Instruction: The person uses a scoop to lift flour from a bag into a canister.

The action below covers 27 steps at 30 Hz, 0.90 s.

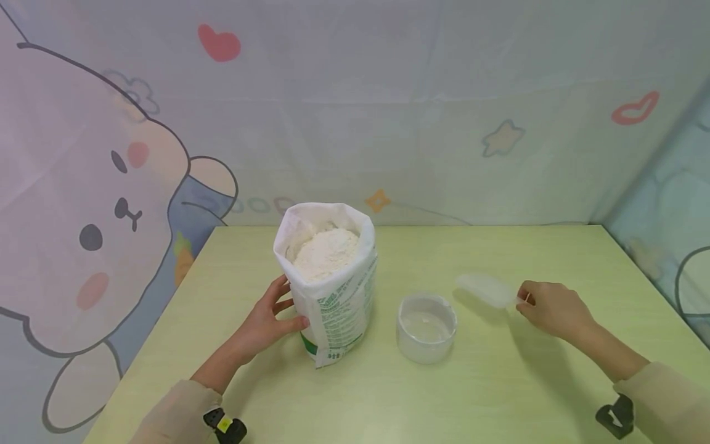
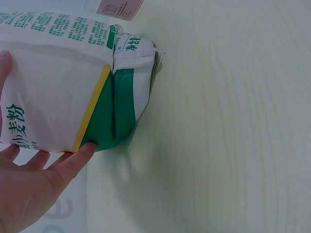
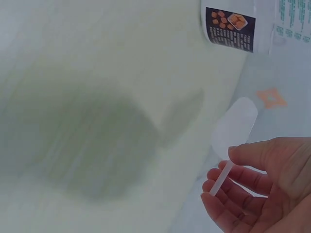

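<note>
Flour fills an opened paper bag (image 1: 328, 277) that stands upright on our pale green worktop (image 1: 499, 382), its top folded back to show the white heap inside. Our left hand (image 1: 265, 320) rests against the bag's left side, fingers spread and nearly straight, the thumb lying along the lower front; the left wrist view shows those fingers (image 2: 73, 162) touching the green and yellow edge near the bag's base. Just right of the bag stands a small clear round container (image 1: 426, 327), low-walled, with a faint white dusting on its floor. It does not touch the bag. Farther right of the bag, beyond the container, our right hand (image 1: 551, 308) pinches the thin handle of a translucent plastic scoop (image 1: 487, 290) between thumb and curled fingers; the scoop's bowl points back toward the bag and sits a little above the worktop, casting a shadow beneath it. From the right wrist view the scoop (image 3: 233, 131) looks empty, though that view is soft and blurred. Behind the bag hangs a pastel backdrop (image 1: 444, 111) printed with a cartoon rabbit, hearts and stars. Beige sleeves cover both our forearms.
</note>
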Motion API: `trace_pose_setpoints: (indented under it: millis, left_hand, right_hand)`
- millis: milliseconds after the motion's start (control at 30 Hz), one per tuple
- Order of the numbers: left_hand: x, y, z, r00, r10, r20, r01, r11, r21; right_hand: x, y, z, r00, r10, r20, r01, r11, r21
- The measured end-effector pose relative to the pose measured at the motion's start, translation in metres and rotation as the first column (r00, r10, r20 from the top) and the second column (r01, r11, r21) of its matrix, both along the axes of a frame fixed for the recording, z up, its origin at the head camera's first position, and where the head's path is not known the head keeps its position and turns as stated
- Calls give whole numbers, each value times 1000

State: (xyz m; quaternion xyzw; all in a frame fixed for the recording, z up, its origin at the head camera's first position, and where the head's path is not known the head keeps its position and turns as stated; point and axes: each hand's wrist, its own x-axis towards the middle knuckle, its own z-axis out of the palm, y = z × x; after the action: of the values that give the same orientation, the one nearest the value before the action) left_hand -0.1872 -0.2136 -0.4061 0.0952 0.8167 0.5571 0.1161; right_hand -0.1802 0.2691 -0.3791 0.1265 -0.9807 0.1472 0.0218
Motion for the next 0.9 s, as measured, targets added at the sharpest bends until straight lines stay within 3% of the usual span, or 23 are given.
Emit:
trace_pose_setpoints:
  millis: [533, 900]
  left_hand:
    - [1, 1, 1, 1000, 4, 6, -4, 1000, 5]
    - [1, 1, 1, 1000, -2, 0, 2, 1000, 14]
  right_hand:
    - [-15, -1, 34, 994, 62, -88, -55, 995, 79]
    - [-23, -10, 58, 979, 123, -165, -100, 985, 142]
